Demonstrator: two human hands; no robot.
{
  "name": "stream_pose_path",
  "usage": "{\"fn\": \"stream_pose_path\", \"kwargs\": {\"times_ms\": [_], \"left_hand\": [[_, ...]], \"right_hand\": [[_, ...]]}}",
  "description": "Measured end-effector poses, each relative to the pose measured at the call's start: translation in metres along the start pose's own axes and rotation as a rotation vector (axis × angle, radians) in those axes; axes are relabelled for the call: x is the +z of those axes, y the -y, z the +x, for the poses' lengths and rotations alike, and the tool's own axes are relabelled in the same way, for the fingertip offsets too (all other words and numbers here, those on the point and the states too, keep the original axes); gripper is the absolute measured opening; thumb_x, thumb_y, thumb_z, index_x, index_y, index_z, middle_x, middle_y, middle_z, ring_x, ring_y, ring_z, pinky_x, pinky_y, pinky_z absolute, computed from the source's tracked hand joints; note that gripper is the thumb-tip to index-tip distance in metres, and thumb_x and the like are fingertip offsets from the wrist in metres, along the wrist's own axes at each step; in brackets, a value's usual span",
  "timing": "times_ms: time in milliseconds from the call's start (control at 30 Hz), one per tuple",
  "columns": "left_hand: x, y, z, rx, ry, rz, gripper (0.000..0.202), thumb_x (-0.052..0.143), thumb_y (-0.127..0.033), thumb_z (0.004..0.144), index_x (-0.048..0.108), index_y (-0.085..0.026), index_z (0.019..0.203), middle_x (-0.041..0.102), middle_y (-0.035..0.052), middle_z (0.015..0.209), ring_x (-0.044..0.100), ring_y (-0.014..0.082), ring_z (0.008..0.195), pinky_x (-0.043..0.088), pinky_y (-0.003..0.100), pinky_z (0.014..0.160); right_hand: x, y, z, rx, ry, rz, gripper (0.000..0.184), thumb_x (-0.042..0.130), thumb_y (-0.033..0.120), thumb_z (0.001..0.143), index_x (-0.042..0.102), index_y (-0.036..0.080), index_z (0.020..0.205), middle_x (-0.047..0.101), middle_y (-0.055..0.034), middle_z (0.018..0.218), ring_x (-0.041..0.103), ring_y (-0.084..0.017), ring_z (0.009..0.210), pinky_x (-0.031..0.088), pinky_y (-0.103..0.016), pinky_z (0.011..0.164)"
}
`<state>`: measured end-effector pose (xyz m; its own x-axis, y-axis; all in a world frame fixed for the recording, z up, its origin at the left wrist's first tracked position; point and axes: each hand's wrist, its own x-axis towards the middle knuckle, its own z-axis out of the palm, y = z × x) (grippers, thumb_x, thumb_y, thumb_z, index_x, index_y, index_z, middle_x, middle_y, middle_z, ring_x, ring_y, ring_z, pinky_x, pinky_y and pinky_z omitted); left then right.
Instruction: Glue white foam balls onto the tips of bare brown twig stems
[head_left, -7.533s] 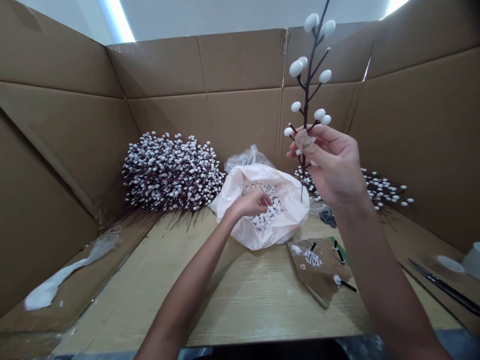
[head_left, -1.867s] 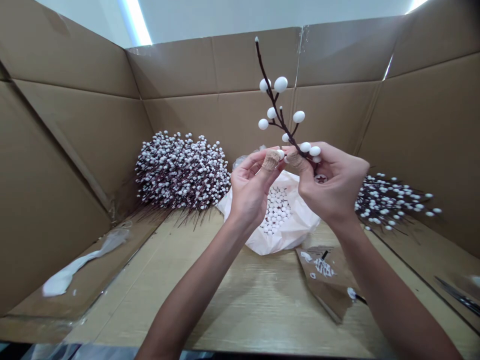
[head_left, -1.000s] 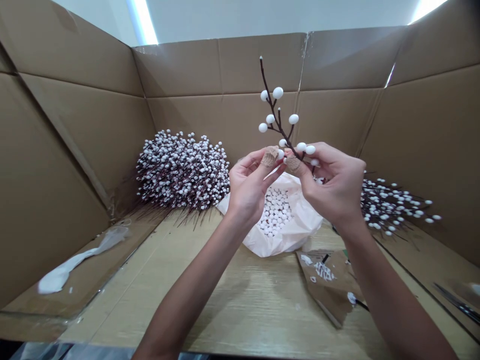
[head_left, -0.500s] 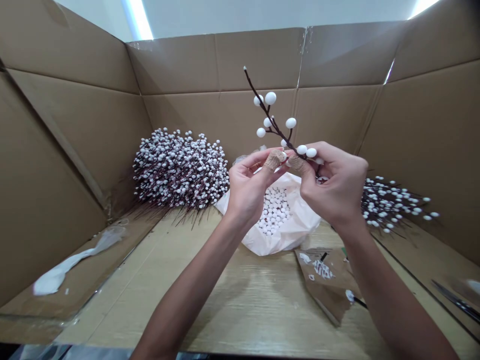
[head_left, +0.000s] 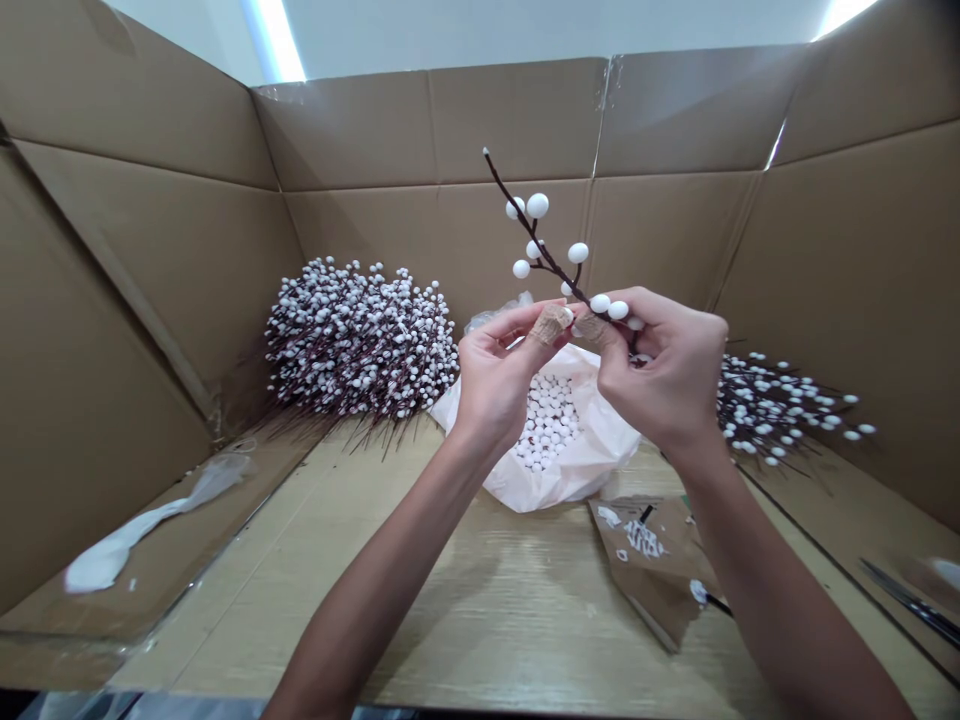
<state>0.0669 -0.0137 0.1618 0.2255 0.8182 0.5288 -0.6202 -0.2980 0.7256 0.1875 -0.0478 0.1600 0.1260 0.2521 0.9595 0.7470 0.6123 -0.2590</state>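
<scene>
Two hands meet on one sprig [head_left: 541, 255], held up clear of the table [head_left: 480, 610].

- Right hand [head_left: 667, 380]: closed round the lower stem, taped thumb and forefinger clamping it. The upper length juts up and leftward from those fingers.
- Left hand [head_left: 495, 385]: pinched shut, taped thumb against forefinger, on the sprig just beside the right thumb. Cannot tell whether a loose bead sits in that pinch.
- Sprig: thin dark-brown stem with short side twigs, white egg-shaped beads [head_left: 537, 205] on most tips and none at the top.
- Handling, by judgement: very light, wiry and springy. Beads probably dent or pull off easily, so grip the stem.
- Below the fingers: bag [head_left: 555, 488] of loose white beads.
- Left of the left knuckles: big heap [head_left: 360, 340] of beaded sprigs.
- Right of the right hand: smaller heap [head_left: 780, 405].
</scene>
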Motion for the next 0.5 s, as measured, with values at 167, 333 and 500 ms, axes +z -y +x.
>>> {"fn": "stream_pose_path", "kwargs": {"times_ms": [167, 333, 500], "left_hand": [[0.0, -0.001, 0.0, -0.008, -0.01, 0.004, 0.02, 0.085, -0.03, 0.061, 0.076, -0.018, 0.075, 0.075, 0.0046, 0.083, 0.069, 0.018, 0.085, 0.052, 0.033, 0.089], [0.001, -0.003, 0.0, -0.01, 0.0, 0.019, 0.022, 0.085, -0.029, 0.06, 0.076, -0.017, 0.076, 0.075, 0.0051, 0.084, 0.069, 0.019, 0.088, 0.051, 0.034, 0.091], [-0.004, -0.01, 0.004, -0.032, 0.028, 0.006, 0.026, 0.083, -0.027, 0.063, 0.075, -0.018, 0.085, 0.073, 0.0054, 0.085, 0.07, 0.0186, 0.085, 0.051, 0.036, 0.092]], "right_hand": [[0.001, -0.001, -0.001, 0.029, -0.004, 0.01, 0.01, 0.061, 0.013, 0.077, 0.067, 0.019, 0.081, 0.067, -0.0006, 0.072, 0.058, -0.013, 0.059, 0.047, -0.025, 0.055], [0.001, -0.004, 0.001, 0.129, 0.019, 0.133, 0.003, 0.067, 0.017, 0.076, 0.068, 0.018, 0.078, 0.066, -0.0012, 0.072, 0.059, -0.013, 0.061, 0.049, -0.025, 0.055], [0.002, -0.006, 0.007, 0.273, 0.07, 0.367, 0.009, 0.07, 0.024, 0.077, 0.066, 0.016, 0.074, 0.065, -0.0017, 0.072, 0.062, -0.013, 0.066, 0.053, -0.026, 0.06]]}}
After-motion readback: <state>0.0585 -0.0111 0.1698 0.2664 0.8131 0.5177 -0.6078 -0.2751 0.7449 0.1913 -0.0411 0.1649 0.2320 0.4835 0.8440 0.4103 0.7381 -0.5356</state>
